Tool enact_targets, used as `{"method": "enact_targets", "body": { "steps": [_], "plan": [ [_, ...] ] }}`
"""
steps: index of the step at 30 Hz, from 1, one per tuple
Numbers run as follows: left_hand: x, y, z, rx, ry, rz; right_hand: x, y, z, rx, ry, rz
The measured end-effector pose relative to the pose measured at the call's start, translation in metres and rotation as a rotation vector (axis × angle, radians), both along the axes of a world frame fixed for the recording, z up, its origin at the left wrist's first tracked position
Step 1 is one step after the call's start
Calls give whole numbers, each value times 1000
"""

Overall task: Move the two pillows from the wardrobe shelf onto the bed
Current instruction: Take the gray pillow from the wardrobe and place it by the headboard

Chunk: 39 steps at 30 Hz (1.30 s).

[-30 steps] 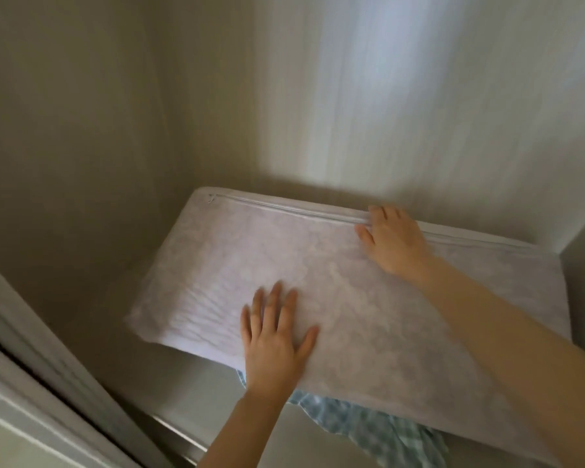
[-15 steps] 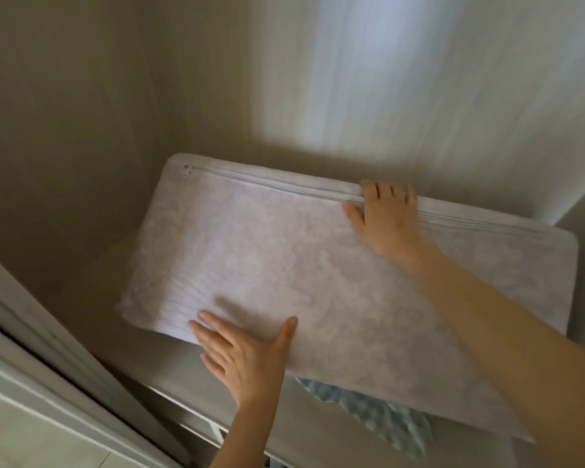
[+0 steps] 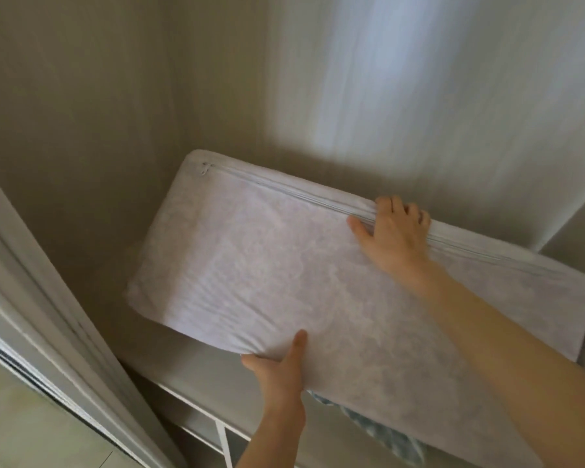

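A white pillow stands tilted on the wardrobe shelf, its zipped long edge up near the back wall and its lower long edge raised off the shelf toward the camera. The zip runs along the top edge, with its pull at the pillow's upper left corner.

The left hand grips the pillow's lower edge about midway along it. Its thumb lies flat on the pillow's front face, pointing up; its fingers curl under the edge and are mostly hidden behind the fabric, so the pillow's edge is pinched between thumb and fingers. The fabric bunches slightly just above the thumb.

The right hand holds the pillow's top edge, right of its middle. The palm presses on the front face, the thumb stretches left along the zip, and the fingers hook over the top edge to the pillow's back side, closed on it.

Below the pillow's lower right part, a blue checked cloth hangs over the shelf's front edge. Whether it is a second pillow cannot be told. Left of the pillow is the wardrobe's side wall.
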<state>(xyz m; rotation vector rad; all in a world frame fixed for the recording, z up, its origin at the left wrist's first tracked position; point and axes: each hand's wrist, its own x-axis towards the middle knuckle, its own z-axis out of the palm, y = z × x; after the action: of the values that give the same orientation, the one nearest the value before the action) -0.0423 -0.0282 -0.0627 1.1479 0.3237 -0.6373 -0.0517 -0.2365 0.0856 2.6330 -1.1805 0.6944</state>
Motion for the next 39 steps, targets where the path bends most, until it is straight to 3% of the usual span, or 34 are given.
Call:
{"method": "enact_targets", "body": {
  "steps": [7, 14, 20, 28, 39],
  "plan": [
    [7, 19, 26, 42, -251, 128, -26, 22, 14, 118, -223, -66],
    [6, 58, 70, 108, -428, 233, -62, 72, 48, 100, -508, -78],
    [-19, 104, 106, 120, -608, 262, -112, 120, 52, 232, -646, -120],
    [-97, 166, 139, 230, -737, 349, -201, 173, 29, 476, -732, -101],
    [-193, 267, 141, 432, -835, 465, -270, 245, -36, 971, -748, 156]
  ]
}}
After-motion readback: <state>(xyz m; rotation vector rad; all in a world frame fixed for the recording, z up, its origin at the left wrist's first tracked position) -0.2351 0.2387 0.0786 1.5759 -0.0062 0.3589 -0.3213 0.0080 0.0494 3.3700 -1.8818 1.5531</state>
